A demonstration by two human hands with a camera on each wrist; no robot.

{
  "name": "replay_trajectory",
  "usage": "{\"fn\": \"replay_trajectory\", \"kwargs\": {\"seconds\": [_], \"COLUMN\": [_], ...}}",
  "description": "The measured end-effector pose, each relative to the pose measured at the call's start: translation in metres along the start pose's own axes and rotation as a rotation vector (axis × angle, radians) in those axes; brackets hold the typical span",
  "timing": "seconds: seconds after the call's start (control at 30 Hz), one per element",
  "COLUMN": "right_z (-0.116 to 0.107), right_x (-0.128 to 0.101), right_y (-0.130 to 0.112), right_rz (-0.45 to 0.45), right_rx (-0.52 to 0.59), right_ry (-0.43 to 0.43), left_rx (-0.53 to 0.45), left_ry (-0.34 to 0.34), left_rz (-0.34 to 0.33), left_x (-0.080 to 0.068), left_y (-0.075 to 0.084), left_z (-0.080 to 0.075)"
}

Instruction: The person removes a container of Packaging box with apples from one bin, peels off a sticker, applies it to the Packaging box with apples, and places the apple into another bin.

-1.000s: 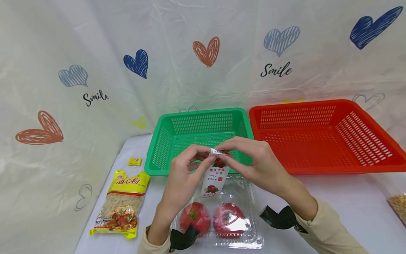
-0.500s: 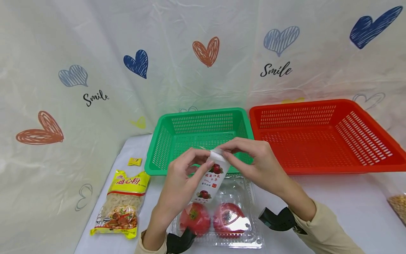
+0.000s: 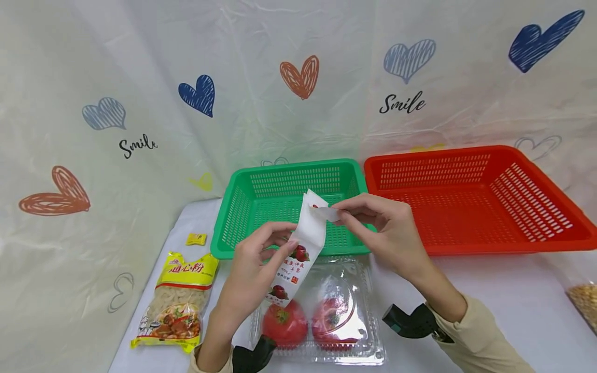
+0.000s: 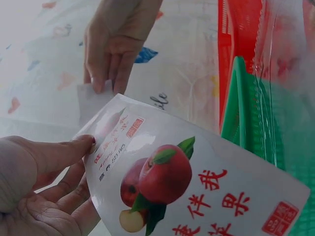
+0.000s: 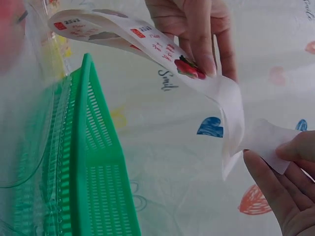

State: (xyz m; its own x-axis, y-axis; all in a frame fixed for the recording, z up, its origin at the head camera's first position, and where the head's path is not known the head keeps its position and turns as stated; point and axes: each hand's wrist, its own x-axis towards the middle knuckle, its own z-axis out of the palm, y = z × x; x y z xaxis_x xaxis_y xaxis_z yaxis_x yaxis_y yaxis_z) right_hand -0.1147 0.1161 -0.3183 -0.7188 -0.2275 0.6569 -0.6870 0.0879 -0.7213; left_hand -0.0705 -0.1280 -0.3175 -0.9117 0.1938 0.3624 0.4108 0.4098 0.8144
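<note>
My left hand [image 3: 254,269] pinches a white strip of apple labels [image 3: 311,223], printed with red apples and red characters, between thumb and fingers. The strip slants over the near rim of the green basket. In the right wrist view, the strip [image 5: 147,46] bends in a loop. My right hand [image 3: 387,228] pinches a white label [image 3: 330,214] by its end; its other end meets the strip near the strip's top. Below the strip lies a clear plastic clamshell box [image 3: 342,277] holding two red apples [image 3: 285,324].
The green basket [image 3: 219,243] and a red basket [image 3: 480,249] stand side by side at the back. To the left lie a yellow pasta bag [image 3: 174,303] and a small yellow packet [image 3: 196,239]. A bag of grains [image 3: 583,303] shows at the right edge.
My right hand has drawn the white label away from the strip, to the right. My left hand has moved left and slightly down, and the strip now stretches out longer, tilted.
</note>
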Motion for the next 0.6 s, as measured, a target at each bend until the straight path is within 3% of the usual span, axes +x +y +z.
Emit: {"fn": "replay_trajectory", "kwargs": {"seconds": [0.3,0.5,0.6], "right_z": [-0.003,-0.006,-0.007], "right_x": [-0.004,-0.008,-0.009], "right_y": [0.003,0.005,0.006], "right_rz": [0.032,0.033,0.035], "right_rx": [0.038,0.034,0.026], "right_ry": [0.036,0.035,0.033], "left_rx": [0.05,0.093,0.129], "left_ry": [0.07,0.137,0.137], "left_rz": [-0.01,-0.089,-0.147], "left_x": [-0.008,-0.022,-0.03], "left_y": [-0.012,-0.023,-0.029], "left_z": [-0.024,-0.052,-0.067]}}
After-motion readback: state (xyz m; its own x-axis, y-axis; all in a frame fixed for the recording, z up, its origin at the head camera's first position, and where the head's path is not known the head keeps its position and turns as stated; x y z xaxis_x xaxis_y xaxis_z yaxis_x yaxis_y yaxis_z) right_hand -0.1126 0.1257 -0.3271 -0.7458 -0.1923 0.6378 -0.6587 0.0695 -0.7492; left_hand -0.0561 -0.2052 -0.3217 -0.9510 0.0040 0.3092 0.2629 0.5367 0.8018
